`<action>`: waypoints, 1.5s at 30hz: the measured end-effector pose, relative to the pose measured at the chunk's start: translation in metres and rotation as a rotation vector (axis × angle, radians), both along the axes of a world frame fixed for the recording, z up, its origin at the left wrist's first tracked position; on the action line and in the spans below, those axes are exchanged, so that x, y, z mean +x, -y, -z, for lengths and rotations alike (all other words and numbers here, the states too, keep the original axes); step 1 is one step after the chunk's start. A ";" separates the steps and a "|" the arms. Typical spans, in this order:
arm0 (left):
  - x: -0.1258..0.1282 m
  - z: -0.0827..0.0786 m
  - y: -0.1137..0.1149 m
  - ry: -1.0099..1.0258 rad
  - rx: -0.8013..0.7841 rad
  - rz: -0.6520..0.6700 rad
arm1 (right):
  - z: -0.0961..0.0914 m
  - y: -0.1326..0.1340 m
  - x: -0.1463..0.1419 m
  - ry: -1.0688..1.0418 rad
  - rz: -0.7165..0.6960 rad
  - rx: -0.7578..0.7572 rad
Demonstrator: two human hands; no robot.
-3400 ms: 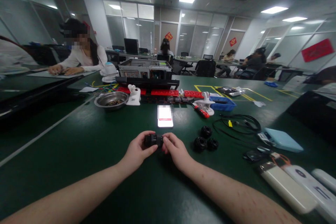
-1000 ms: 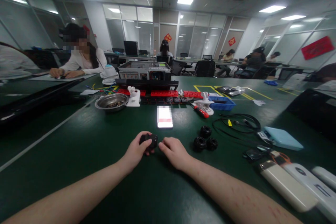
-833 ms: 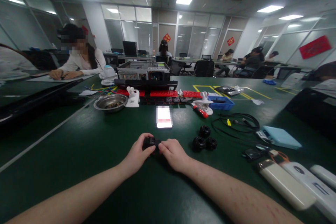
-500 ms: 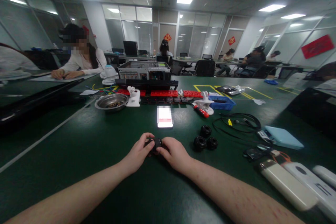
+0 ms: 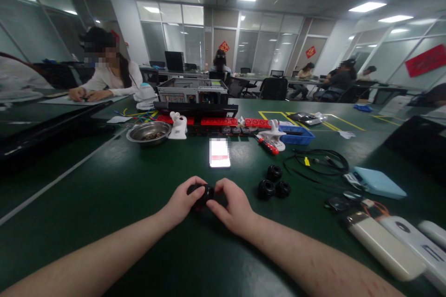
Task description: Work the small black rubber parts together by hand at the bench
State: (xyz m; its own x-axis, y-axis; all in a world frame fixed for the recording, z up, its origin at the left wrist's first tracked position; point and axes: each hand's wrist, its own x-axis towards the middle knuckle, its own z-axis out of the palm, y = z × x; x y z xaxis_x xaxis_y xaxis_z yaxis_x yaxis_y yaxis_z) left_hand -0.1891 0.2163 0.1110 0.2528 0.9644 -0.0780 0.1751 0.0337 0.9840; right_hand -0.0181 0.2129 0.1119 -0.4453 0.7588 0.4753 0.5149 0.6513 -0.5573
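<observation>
Well, the small black round part [image 5: 203, 191] sits low over the desk [image 5: 104, 185], near the middle of its near edge, and it is pinched from both sides. The left hand [image 5: 183, 203] wraps fingers and thumb round one end, and the right hand [image 5: 234, 204] closes its fingertips on the other. A second ago the left hand had it alone while the right lay beside it on the desk. Now both grip it, so the handling of the piece looks to be two-handed again. Just to the right, three more black round parts [image 5: 273, 183] lie in a tight cluster. Beyond the hands a lit phone [image 5: 219, 153] lies flat, its screen blurred. No writing can be read — the red hangings [image 5: 224, 46] on the far glass are too small.
</observation>
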 end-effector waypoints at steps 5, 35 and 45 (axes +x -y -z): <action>0.000 -0.001 0.003 -0.176 0.200 -0.083 | 0.003 -0.008 0.000 0.056 0.039 -0.187; 0.004 0.003 0.002 0.116 0.063 -0.031 | 0.004 -0.012 -0.001 0.250 0.053 -0.033; -0.001 0.008 0.000 0.360 -0.094 0.028 | 0.006 -0.008 0.001 0.029 -0.074 0.047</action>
State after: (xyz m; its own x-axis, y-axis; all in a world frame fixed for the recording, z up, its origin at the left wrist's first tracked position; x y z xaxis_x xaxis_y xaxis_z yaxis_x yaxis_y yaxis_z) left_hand -0.1896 0.2160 0.1028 0.3060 0.9497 -0.0670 -0.1796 0.1267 0.9756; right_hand -0.0169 0.2210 0.1058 -0.5133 0.7005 0.4958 0.4797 0.7132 -0.5111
